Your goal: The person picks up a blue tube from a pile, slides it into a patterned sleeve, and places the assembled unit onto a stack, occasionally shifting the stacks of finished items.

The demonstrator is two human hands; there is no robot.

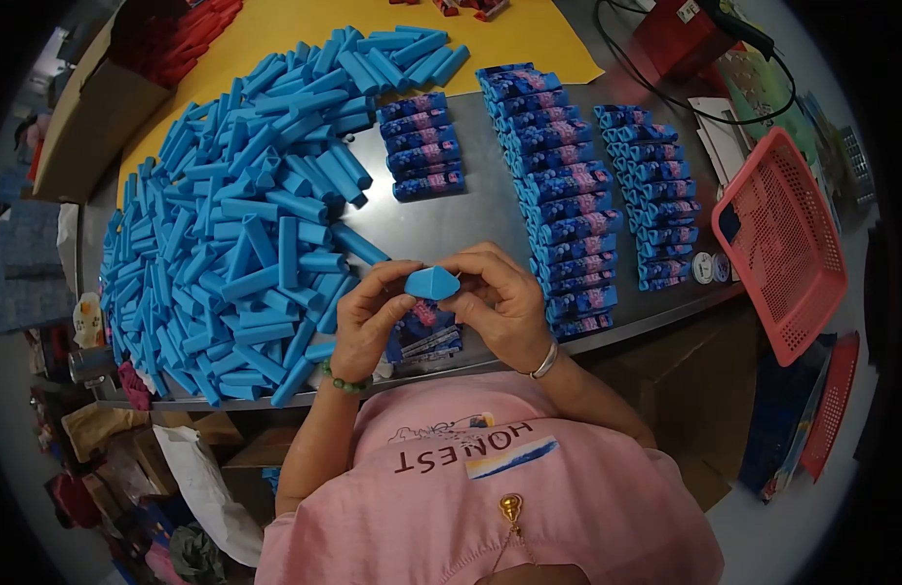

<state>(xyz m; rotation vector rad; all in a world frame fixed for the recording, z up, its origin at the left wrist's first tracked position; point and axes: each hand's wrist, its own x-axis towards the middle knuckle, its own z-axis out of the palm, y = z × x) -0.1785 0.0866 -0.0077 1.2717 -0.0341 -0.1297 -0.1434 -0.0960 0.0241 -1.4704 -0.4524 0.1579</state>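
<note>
Between both hands, in front of my chest, is a blue three-sided stick (432, 284), seen end-on. My left hand (366, 320), with a green bead bracelet at the wrist, pinches its left side. On the other side, the thumb and fingers of my right hand (502, 304) close on the same stick. Just below the hands, at the table edge, lie flat printed dark-blue sleeves (426, 336), partly hidden by my fingers. A big heap of similar blue sticks (246, 234) spreads to the left of my left hand.
Sticks in printed sleeves lie in a short stack (422, 148), a long row (558, 185) and another row (660, 195). A pink basket (787, 244) overhangs the right table edge. Red pieces (192, 44) and a cardboard box (90, 127) are at back left; a red device (680, 44) has a black cable.
</note>
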